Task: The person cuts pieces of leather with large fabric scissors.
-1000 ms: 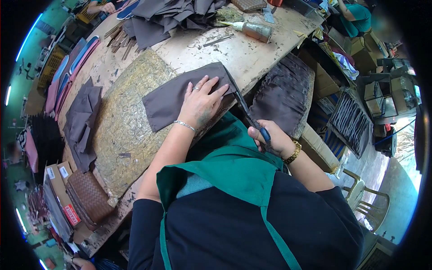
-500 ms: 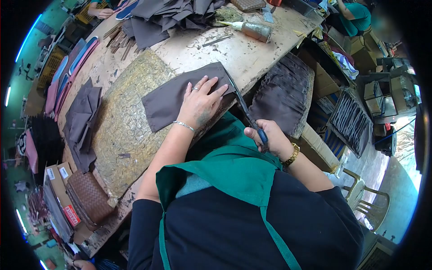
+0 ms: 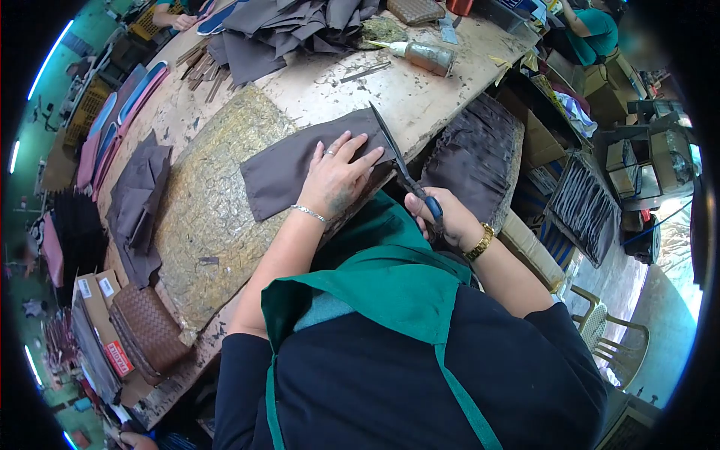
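Note:
A dark brown fabric piece (image 3: 281,174) lies flat across the table edge side of a mottled yellowish mat (image 3: 214,187). My left hand (image 3: 336,176) rests on the fabric with fingers spread, pressing its right part. In my right hand (image 3: 444,217) are dark scissors (image 3: 400,161), fingers wrapped round the handles. The long blades run along the fabric's right end, their tip just past its upper corner. Whether the blades are parted is hard to tell. At the mat's left lies a crumpled brown fabric stack (image 3: 140,202).
A heap of brown fabric (image 3: 289,26) and a glue bottle (image 3: 426,55) lie at the back. A woven brown bag (image 3: 150,330) sits at the lower left. Right of the table edge are gathered fabric (image 3: 476,154) and a chair (image 3: 611,334). Other people work farther back.
The right hand and scissors have shifted slightly up and left, and the blades' tip now reaches past the fabric's upper corner. The left hand stays on the fabric.

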`<state>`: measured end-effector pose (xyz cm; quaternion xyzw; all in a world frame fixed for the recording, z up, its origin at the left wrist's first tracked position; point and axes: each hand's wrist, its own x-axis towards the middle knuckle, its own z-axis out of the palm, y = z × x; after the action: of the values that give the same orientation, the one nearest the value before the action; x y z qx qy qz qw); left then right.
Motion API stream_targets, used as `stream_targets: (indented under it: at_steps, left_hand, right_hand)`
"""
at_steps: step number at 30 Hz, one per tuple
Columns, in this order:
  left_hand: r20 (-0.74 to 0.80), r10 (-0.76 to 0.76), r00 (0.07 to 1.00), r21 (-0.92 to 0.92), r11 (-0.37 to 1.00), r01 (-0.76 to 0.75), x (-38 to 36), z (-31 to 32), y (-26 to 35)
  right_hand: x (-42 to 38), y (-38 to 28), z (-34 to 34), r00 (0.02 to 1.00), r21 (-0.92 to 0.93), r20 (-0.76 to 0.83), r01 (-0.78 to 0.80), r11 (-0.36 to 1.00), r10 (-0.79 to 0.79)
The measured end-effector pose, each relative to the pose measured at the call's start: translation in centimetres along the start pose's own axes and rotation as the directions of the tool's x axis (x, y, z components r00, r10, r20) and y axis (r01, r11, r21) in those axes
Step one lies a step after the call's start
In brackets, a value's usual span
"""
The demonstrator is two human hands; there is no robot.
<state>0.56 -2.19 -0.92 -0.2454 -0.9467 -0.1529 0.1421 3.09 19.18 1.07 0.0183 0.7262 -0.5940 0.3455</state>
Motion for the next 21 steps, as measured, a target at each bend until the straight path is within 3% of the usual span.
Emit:
stream_targets:
  at_steps: [5, 7, 21]
  left_hand:
    - [0.007, -0.016, 1.000, -0.008, 1.000, 0.016, 0.0, -0.1, 0.1]
    - [0.012, -0.029, 1.000, -0.018, 0.999, 0.029, 0.0, -0.1, 0.1]
    - [-0.024, -0.008, 1.000, -0.019, 1.000, 0.007, -0.1, 0.1, 0.0]
  right_hand:
    - [0.1, 0.0, 0.1, 0.999, -0.078, -0.024, 0.019, 0.997, -0.021]
    - [-0.4, -0.1, 0.3, 0.995, -0.197, -0.076, 0.041, 0.979, -0.057]
    - [-0.3, 0.6, 0.4, 0.995, -0.114, -0.084, 0.048, 0.992, -0.057]
